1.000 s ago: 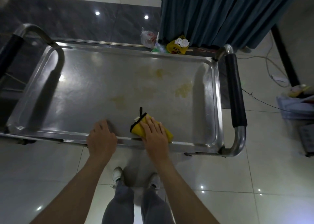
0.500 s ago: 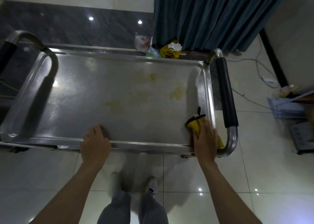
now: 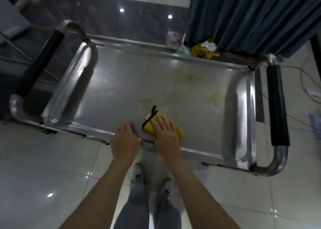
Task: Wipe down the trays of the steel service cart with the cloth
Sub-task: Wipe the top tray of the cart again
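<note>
cloth (image 3: 179,131) on tray (image 3: 121,82) near front rim, left hand (image 3: 125,138) just left of it

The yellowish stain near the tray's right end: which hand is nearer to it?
Right. The right hand presses the cloth left of the stain; the left hand rests farther left.

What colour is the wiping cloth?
Yellow with a black edge; the cloth shows in the head view.

One steel tray (image 3: 121,82), one yellow cloth (image 3: 179,132), two black-gripped cart handles (image 3: 278,105), two hands (image 3: 166,133), two shoes (image 3: 137,174), two plastic bags (image 3: 202,52).
</note>
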